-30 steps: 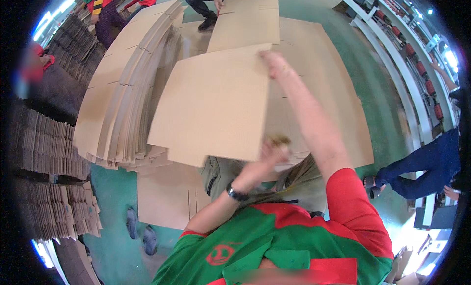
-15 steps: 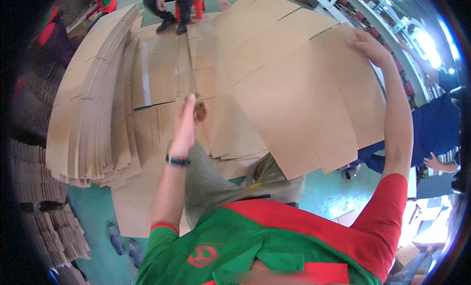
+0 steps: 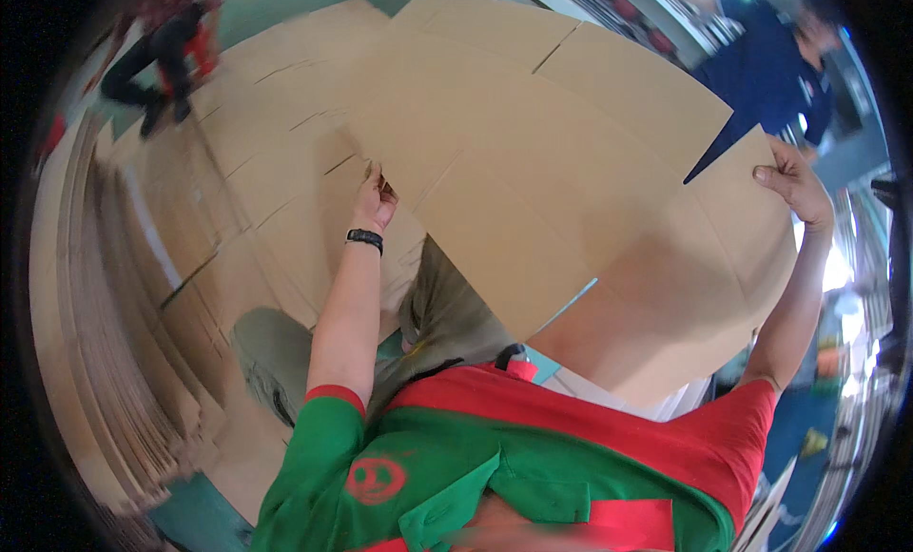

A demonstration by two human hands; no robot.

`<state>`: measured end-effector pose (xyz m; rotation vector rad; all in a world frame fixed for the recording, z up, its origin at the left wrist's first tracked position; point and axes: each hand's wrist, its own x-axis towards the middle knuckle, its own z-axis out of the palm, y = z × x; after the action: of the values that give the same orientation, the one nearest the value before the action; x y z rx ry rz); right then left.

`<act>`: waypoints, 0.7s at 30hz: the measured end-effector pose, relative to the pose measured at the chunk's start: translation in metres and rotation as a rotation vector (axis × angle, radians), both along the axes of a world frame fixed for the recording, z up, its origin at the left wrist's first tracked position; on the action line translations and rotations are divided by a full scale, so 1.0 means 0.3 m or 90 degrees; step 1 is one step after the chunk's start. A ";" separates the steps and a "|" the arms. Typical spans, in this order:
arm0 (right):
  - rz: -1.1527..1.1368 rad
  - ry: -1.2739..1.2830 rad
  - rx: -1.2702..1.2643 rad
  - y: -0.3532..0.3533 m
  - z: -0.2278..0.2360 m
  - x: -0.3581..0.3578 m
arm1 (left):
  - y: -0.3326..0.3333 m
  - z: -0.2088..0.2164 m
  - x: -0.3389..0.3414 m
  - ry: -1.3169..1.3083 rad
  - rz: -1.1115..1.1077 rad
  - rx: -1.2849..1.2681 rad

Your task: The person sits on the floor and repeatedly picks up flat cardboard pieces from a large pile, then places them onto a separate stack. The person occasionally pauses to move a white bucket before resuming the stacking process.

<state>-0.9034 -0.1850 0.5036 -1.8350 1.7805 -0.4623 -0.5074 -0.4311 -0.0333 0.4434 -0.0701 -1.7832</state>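
A large flat cardboard sheet with cut slots and crease lines spans the space before me, raised and tilted at the right. My right hand grips its right edge, thumb on the near face and fingers behind. At the left edge of the sheet, my left hand is closed, its fingertips pinching the board there; a small dark brown bit shows at them, too small to name. Beneath and to the left lie more flat cardboard sheets, blurred by motion.
A tall stack of cardboard fans along the left. One person sits at the far left; another in dark blue stands at the far right. Machinery or shelving runs along the back right. My knee is beside the stack.
My view has swung right. My right hand has moved from the sheet's far edge to its right edge, and the sheet has turned and tilted with it. My left hand now meets the sheet's left edge.
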 end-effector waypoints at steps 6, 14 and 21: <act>-0.267 -0.027 0.036 0.339 -0.147 -0.335 | -0.081 0.074 -0.313 -0.139 -0.240 -0.029; -0.629 -0.298 0.057 1.108 -0.481 -0.464 | -0.127 0.245 -0.339 -0.529 -0.323 -0.236; -0.928 -0.334 0.186 1.605 -0.930 -0.604 | -0.127 0.239 -0.196 -0.642 -0.287 -0.173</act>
<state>-1.0845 0.2965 0.2245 0.0765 2.2863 -0.9739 -0.5661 -0.4692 0.0385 1.1492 -1.1752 -1.7651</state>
